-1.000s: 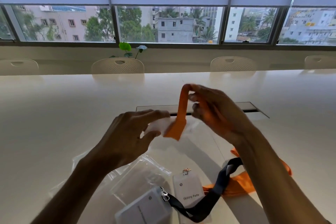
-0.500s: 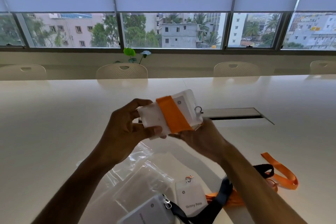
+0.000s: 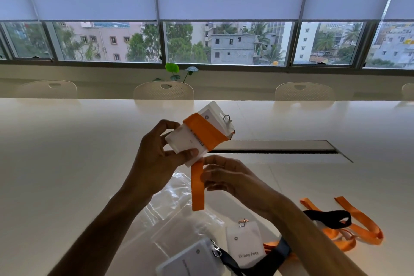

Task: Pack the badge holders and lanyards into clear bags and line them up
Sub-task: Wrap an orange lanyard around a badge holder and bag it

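My left hand [image 3: 154, 163] grips a white badge holder [image 3: 190, 143] held above the table, with an orange lanyard [image 3: 205, 133] wound around its middle. My right hand [image 3: 226, 177] pinches the lanyard's loose tail [image 3: 197, 188], which hangs down below the holder. Clear bags [image 3: 179, 215] lie flat on the table under my hands. Two more badge holders lie near me: one labelled "Skinny Pete" [image 3: 245, 245] and one [image 3: 190, 260] clipped to a black lanyard [image 3: 275, 253].
Loose orange lanyards [image 3: 358, 228] lie tangled at the right on the long white table [image 3: 67, 152]. A cable slot [image 3: 280, 148] runs across the table's middle. White chairs [image 3: 163, 91] stand along the far edge below the windows.
The orange lanyard went from looped above the holder to wound around it. My right hand dropped below the holder and now holds the hanging tail.
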{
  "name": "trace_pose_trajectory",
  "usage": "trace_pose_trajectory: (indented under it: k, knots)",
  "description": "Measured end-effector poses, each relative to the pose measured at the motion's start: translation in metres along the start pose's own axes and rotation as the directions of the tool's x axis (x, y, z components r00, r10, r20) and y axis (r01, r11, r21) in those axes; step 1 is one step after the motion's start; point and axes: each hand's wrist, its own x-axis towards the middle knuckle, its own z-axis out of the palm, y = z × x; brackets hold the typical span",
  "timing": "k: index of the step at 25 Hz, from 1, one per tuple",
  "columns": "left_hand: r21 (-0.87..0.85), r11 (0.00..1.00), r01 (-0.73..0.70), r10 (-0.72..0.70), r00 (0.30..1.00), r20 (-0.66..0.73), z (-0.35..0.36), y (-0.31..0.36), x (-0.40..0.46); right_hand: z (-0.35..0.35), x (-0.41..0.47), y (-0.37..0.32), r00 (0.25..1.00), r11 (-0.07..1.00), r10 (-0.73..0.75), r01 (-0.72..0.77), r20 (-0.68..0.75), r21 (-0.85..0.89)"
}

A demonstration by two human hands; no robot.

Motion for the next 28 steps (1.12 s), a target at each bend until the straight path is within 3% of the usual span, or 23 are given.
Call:
trace_pose_trajectory:
  k: [6,10,13,17,24,26,28]
  knots:
    - [0.007,1.000,0.017,-0.017,1.000,-0.001,-0.003,-0.002,-0.002,0.001,-0.002,0.009,0.999,0.979,0.019,-0.009,0.051,-0.203]
    - [0.140,0.988,0.066,-0.060,0.997,-0.047,-0.008,-0.024,-0.025,-0.006,-0.028,0.000,0.996,0.963,0.085,-0.077,0.017,-0.258]
    - [0.210,0.977,0.025,-0.056,0.988,0.142,-0.004,-0.046,-0.058,-0.002,-0.039,-0.003,0.997,0.918,0.011,-0.040,-0.076,-0.394]
    - [0.417,0.906,-0.068,-0.058,0.957,0.283,-0.008,-0.065,-0.085,0.011,-0.033,0.016,0.999,0.955,0.034,-0.044,-0.040,-0.292]
    - [0.508,0.860,-0.059,-0.236,0.835,0.496,-0.023,-0.080,-0.087,0.025,-0.031,0.050,0.971,0.992,0.116,-0.103,0.211,-0.074]
    - [0.495,0.866,-0.073,-0.229,0.821,0.522,-0.022,-0.081,-0.085,0.026,-0.028,0.055,0.974,0.993,0.093,-0.076,0.205,-0.088]
    - [0.484,0.869,-0.102,-0.205,0.816,0.540,-0.022,-0.083,-0.084,0.026,-0.024,0.060,0.992,0.989,0.070,-0.055,0.105,-0.139]
